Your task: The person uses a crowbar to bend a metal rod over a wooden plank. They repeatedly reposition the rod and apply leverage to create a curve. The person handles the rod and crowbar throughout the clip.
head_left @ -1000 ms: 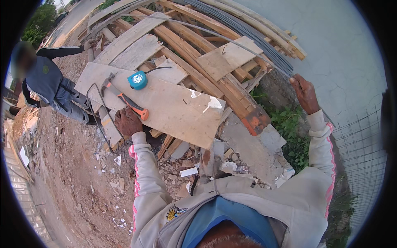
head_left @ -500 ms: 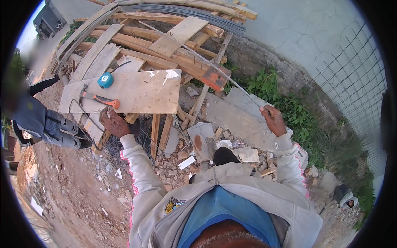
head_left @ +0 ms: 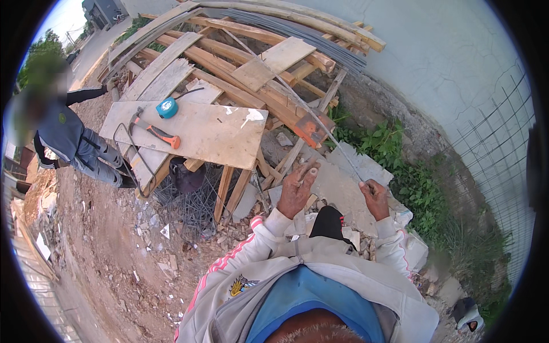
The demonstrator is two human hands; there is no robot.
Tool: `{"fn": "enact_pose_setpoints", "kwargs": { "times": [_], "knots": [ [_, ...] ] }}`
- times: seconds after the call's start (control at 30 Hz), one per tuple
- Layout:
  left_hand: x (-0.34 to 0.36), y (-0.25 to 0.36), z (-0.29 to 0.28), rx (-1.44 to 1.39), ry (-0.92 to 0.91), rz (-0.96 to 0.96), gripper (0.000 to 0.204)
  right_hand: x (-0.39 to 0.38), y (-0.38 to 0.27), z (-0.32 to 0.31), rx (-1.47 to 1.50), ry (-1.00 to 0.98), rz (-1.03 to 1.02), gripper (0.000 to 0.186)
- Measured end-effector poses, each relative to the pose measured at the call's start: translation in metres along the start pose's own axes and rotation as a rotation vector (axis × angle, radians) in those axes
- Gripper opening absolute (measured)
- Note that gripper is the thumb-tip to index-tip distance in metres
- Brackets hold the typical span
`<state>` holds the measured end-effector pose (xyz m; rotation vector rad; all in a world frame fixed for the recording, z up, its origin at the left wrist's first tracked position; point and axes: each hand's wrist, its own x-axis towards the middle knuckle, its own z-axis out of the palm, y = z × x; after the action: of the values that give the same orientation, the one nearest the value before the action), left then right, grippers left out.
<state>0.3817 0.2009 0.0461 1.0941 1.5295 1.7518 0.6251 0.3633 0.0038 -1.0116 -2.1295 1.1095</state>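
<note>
My right hand (head_left: 374, 199) is closed around the near end of a long thin steel rod (head_left: 337, 147). From there the rod runs up and to the left over the timber stack. My left hand (head_left: 297, 187) is raised left of the right hand, fingers apart and nothing visible in it; it does not touch the rod. Farther left, a worn board (head_left: 223, 134) bears a claw hammer (head_left: 154, 130) with an orange and black handle, and a teal tape measure (head_left: 167, 108). A bent dark bar (head_left: 146, 178) hangs over the board's left end.
Timber beams (head_left: 246, 57) and long grey bars (head_left: 297, 28) are stacked along the wall (head_left: 434, 63). Under the board lie a dark cap (head_left: 186, 177) and tangled wire (head_left: 197, 200). Steel mesh (head_left: 497, 131) leans at right. Another person (head_left: 68, 131) stands at left. Rubble covers the ground.
My left hand has moved right from the board's near edge toward my right hand, and its fingers have spread. The right hand keeps hold of the rod. The whole view has shifted.
</note>
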Motion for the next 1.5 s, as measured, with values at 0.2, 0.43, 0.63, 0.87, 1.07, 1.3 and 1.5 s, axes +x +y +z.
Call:
{"fn": "enact_pose_setpoints", "kwargs": {
  "times": [0.2, 0.43, 0.63, 0.87, 1.07, 1.3, 1.5],
  "knots": [
    [0.085, 0.012, 0.04, 0.113, 0.122, 0.111, 0.046, 0.036, -0.003, 0.013, 0.224, 0.007, -0.044, 0.041],
    [0.128, 0.02, 0.089, -0.249, 0.482, 0.181, 0.034, 0.144, -0.003, 0.018, 0.139, -0.31, -0.503, 0.024],
    [0.103, 0.073, 0.071, -0.025, 0.985, 0.315, 0.029, 0.22, -0.035, -0.012, 0.148, -0.825, -0.832, 0.021],
    [0.017, 0.105, 0.054, 0.25, 1.368, 0.367, 0.03, 0.263, -0.156, 0.009, 0.141, -0.99, -1.113, 0.023],
    [-0.047, 0.089, 0.033, 0.365, 1.512, 0.281, 0.03, 0.256, -0.242, 0.098, 0.144, -1.02, -1.234, 0.026],
    [-0.118, 0.056, 0.001, 0.376, 1.732, 0.065, 0.029, 0.146, -0.212, 0.176, 0.11, -1.528, -1.005, 0.026],
    [-0.166, 0.017, -0.021, 0.285, 1.831, -0.058, 0.028, 0.085, -0.053, 0.361, -0.876, -1.471, -1.122, 0.028]
  ]
}}
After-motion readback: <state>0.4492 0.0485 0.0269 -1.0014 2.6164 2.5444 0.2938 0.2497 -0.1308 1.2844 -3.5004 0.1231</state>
